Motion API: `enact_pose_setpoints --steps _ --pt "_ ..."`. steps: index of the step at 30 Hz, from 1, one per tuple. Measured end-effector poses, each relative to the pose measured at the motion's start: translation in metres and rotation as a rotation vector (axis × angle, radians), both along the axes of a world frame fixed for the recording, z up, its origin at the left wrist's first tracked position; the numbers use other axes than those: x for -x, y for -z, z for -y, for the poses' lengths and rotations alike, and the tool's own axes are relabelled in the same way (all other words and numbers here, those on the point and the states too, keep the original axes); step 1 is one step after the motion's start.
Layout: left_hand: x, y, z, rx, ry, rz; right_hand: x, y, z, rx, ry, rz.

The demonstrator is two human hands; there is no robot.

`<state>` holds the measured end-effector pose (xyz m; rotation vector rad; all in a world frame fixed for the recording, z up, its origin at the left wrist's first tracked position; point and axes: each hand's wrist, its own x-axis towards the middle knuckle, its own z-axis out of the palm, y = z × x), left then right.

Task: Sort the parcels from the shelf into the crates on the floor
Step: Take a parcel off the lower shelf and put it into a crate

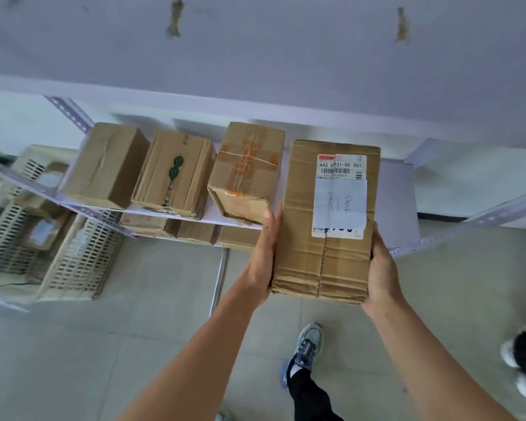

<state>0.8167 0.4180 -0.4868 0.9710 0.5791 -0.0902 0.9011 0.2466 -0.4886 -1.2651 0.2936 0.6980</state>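
I hold a long brown cardboard parcel (304, 226) with a white shipping label and a handwritten paper slip on top. My left hand (263, 256) presses its left side and my right hand (381, 275) grips its near right corner. Its far end lies over the front right part of the white shelf (395, 202). Three more parcels stand in a row on the shelf: a plain one (104, 165), one with green print (173, 174) and one with orange print (245, 171). Cream slatted crates (79, 262) stand on the floor at the left.
More boxes (195, 230) lie on the lower shelf level. The crates at the left hold a few parcels (41, 232). Perforated metal shelf rails (483, 220) run diagonally at both sides. My shoe (304, 350) is on the tiled floor below, and another person's shoes (523, 360) are at the right edge.
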Motion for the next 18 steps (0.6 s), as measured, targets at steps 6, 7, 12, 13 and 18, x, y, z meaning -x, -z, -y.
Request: enact_pose_setpoints --steps 6,7,12,13,18 --pt "0.092 -0.044 -0.030 -0.045 -0.045 -0.014 0.087 -0.049 -0.032 0.012 -0.054 0.027" --pt "0.110 -0.053 -0.038 -0.055 -0.044 -0.001 0.104 -0.056 -0.040 0.013 -0.067 0.032" --pt "0.203 -0.095 -0.085 -0.104 -0.093 0.023 0.183 -0.088 -0.093 0.021 -0.167 0.031" --pt "0.221 -0.102 -0.095 -0.104 -0.120 0.015 0.196 -0.092 -0.106 0.013 -0.198 0.040" --pt "0.306 -0.130 -0.153 -0.111 -0.249 -0.006 0.254 -0.110 -0.181 -0.003 -0.374 0.066"
